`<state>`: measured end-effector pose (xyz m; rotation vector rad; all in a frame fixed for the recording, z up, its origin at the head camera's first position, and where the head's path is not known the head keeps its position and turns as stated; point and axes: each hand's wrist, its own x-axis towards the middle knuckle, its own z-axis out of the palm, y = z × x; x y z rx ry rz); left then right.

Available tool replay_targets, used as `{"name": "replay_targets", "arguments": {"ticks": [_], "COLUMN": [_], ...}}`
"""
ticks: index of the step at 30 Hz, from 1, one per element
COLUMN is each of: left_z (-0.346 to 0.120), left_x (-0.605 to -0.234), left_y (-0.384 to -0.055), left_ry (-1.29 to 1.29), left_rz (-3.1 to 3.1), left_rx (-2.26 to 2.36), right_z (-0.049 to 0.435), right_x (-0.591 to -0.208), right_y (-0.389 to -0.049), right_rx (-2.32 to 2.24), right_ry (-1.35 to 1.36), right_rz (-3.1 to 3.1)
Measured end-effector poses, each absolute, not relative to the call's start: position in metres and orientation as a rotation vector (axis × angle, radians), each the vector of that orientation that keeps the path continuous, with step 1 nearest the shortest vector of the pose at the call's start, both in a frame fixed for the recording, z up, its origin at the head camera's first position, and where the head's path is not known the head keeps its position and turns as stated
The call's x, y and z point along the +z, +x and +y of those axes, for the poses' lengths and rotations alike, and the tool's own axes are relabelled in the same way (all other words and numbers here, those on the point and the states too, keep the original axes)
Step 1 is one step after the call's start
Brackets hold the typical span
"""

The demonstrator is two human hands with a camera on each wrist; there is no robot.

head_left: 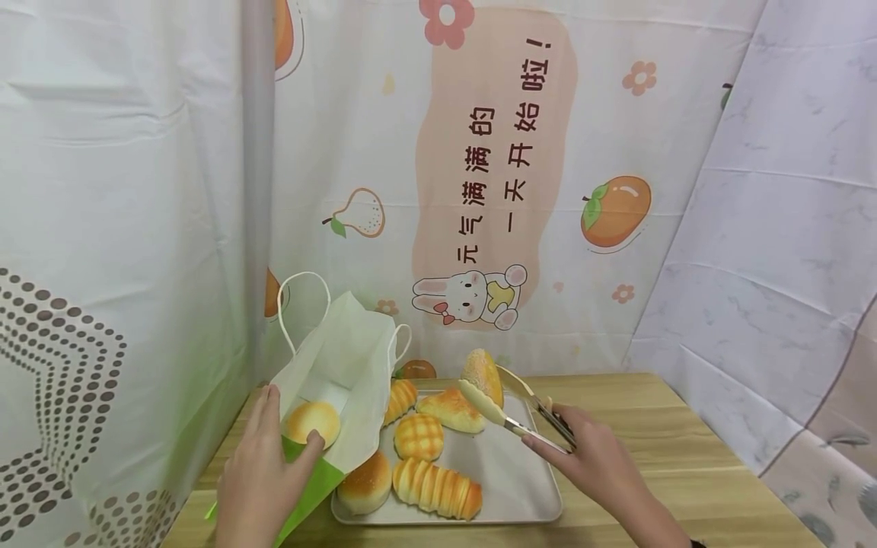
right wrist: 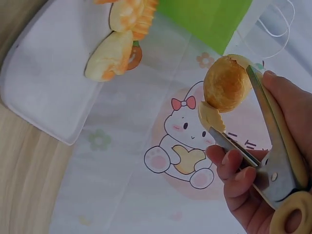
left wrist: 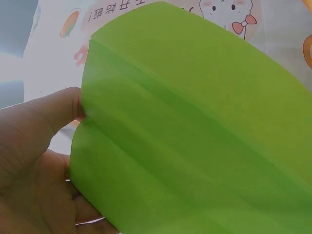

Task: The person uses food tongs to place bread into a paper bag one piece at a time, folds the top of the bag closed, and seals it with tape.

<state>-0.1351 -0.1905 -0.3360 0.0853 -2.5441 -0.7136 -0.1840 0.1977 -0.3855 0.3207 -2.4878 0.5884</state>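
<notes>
My left hand (head_left: 259, 466) grips the open mouth of a green paper bag (left wrist: 185, 117) with a white inside, its thumb and fingers on either side of the edge. Inside the bag lies a round pale bun (head_left: 315, 423). My right hand (head_left: 594, 449) holds metal tongs (right wrist: 280, 161) with cream-coloured tips. Between the tips is a golden bread roll (right wrist: 225, 84) with a crumbly pale coating on one side, raised above the back of a baking tray (head_left: 510, 487).
On the tray rest a ridged spiral bread (head_left: 437, 489), a criss-cross bun (head_left: 419, 438), a round brown bun (head_left: 365, 485), a pointed pastry (head_left: 452, 409) and another ridged bread (head_left: 400, 399). The bag's white handles (head_left: 304, 275) stand up. A printed curtain (head_left: 384, 114) hangs behind the wooden table (head_left: 637, 411).
</notes>
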Motion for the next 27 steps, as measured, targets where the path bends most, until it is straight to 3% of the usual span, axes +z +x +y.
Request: {"name": "replay_targets", "arguments": {"ticks": [27], "left_z": [-0.193], "left_x": [-0.337], "left_y": [-0.136], "left_ry": [0.105], "left_rz": [-2.534], "left_rx": [-0.72], "right_z": [0.14], "right_x": [-0.312], "right_y": [-0.185], "right_rx": [0.627], "right_ry": [0.498], "right_rz": [-2.387]}}
